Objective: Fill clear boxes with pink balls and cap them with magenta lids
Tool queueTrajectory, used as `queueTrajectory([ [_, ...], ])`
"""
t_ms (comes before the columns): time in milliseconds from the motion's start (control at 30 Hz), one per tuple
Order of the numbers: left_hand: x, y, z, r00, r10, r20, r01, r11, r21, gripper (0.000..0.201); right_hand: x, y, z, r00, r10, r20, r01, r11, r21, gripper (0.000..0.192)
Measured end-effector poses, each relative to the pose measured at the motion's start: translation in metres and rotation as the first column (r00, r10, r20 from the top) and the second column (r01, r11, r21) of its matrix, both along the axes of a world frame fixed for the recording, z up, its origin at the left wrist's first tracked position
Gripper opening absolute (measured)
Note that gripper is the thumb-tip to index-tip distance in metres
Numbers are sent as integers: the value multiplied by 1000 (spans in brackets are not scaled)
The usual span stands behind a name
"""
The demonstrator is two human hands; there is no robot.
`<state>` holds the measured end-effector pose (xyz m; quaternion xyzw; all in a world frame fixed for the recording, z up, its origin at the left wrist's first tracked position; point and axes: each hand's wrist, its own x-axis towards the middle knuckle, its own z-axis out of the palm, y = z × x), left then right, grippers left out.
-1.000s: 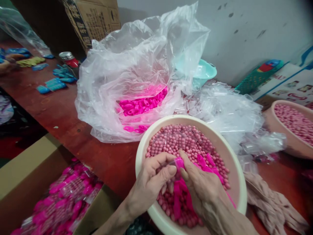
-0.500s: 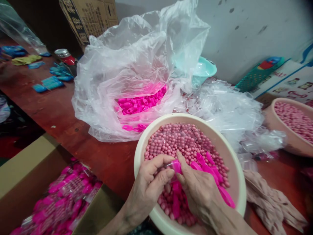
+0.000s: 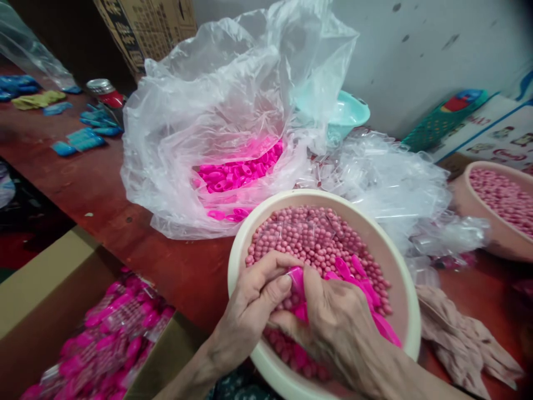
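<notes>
Your left hand (image 3: 254,300) and right hand (image 3: 333,322) meet over the near part of the cream basin (image 3: 406,294), which is filled with small pink beads (image 3: 308,236). Between the two hands you pinch a bright pink cap (image 3: 296,276): your left thumb and forefinger close on it from the left, and the fingertips of your right hand press against it from the right, so the cap sits right at the point where both hands touch, just above the beads. Your right hand is curled, palm down, and more pink caps (image 3: 362,286) stick out from beneath it and lie on the beads just to its right; how many of them it actually grips you cannot tell. The basin stands on the reddish-brown table (image 3: 104,189). Just behind it a large clear plastic bag (image 3: 216,111) lies open with a heap of loose pink caps inside. To the right, crumpled clear plastic (image 3: 395,189) lies between this basin and a second basin (image 3: 462,205) of beads. Below the table edge on your left, a cardboard box (image 3: 45,283) holds filled pink packets (image 3: 108,344).
</notes>
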<state>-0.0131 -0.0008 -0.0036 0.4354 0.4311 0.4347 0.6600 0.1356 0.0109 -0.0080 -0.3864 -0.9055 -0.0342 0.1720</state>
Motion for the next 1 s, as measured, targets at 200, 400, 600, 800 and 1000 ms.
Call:
queueTrajectory([
  [200,1,2,-6,995,63,-83,-58,997,55,14,-5,2,-8,999,-20,28,19,999,28,23],
  [400,7,2,-10,982,176,64,-174,984,-33,20,11,13,2,978,-96,-184,-4,878,-479,31],
  [600,8,0,-10,985,115,131,-105,991,-86,32,31,26,22,619,-633,-465,-157,480,-863,35],
  [800,8,-3,-12,983,182,-1,-182,983,-14,32,9,11,8,935,-204,-291,12,836,-548,23],
  [1000,2,-5,-7,954,180,-241,-169,983,68,32,-2,5,-5,997,-78,14,78,992,-101,39],
])
